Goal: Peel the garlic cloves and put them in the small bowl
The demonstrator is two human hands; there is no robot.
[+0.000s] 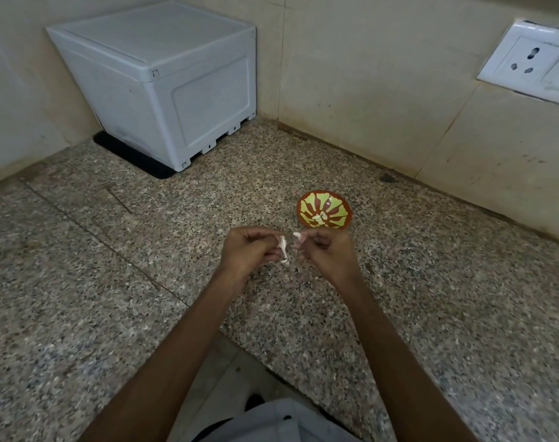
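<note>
White garlic clove [283, 247] sits pinched in the left hand [249, 250], just before the small bowl [337, 202]. The right hand [326, 252] pinches its loose skin [298, 235]. Best to peel outward slowly, gripping firmly.

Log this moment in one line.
left hand: holds clove | right hand: pinches skin | bowl: peeled pieces inside

A home kitchen: speckled granite counter [112, 282], tiled wall [367, 90], wall socket [526, 63].
</note>
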